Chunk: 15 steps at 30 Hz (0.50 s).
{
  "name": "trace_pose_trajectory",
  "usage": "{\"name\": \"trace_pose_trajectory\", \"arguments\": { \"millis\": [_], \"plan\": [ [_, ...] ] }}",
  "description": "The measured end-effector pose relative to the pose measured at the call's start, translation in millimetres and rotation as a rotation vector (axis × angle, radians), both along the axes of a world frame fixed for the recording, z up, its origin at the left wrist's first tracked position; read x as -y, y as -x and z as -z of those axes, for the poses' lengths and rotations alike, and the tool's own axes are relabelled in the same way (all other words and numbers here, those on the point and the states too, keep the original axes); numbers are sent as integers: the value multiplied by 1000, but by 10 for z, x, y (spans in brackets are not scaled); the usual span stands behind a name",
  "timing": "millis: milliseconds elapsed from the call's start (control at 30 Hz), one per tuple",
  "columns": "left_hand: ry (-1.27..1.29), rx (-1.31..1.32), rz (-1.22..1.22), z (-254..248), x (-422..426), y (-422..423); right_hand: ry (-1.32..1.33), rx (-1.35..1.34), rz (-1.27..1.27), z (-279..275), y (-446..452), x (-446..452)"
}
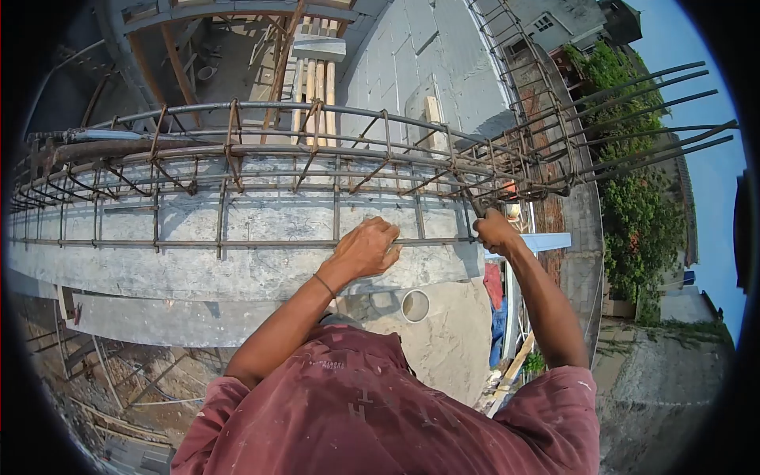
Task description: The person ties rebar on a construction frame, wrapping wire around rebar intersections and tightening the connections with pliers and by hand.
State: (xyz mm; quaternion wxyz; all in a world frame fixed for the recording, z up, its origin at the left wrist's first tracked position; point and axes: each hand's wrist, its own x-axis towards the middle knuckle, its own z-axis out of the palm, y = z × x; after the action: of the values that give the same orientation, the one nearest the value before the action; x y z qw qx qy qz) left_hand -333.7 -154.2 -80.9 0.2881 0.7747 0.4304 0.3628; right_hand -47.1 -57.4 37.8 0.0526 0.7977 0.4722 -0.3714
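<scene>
A long cage of steel rebar (277, 176) with square stirrups lies along a pale formwork board (261, 273). My left hand (366, 249) is at the cage's lower near bar, fingers bent and close together. It covers part of that bar, and whatever its fingers may hold is hidden. Over at the cage's right end, my right hand (495, 231) is closed around a dark, thin metal tool (477, 207). The tool points up toward the joint where the bars cross; its exact kind is unclear.
Several bare bar ends (673, 95) stick out at upper right. A grey block wall (431, 59) rises beyond the cage. Below the board are a round pipe opening (415, 305) and a drop to the ground at left. Timber props (178, 63) stand at upper left.
</scene>
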Motion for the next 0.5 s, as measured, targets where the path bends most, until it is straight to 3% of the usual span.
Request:
{"name": "trace_pose_trajectory", "arguments": {
  "millis": [200,300,333,400,500],
  "plan": [
    [-3,-81,-8,-40,37,-30,-110,31,-90,202,-66,6],
    [-3,-97,2,-41,36,-31,140,-489,261,182,-141,77],
    [-4,-99,4,-33,45,-32,139,-491,263,163,-149,180],
    [-3,-90,2,-18,34,-30,154,-814,575,53,-92,443],
    [-22,-88,-7,20,33,-35,207,-1031,689,-63,-235,829]
  ]
}}
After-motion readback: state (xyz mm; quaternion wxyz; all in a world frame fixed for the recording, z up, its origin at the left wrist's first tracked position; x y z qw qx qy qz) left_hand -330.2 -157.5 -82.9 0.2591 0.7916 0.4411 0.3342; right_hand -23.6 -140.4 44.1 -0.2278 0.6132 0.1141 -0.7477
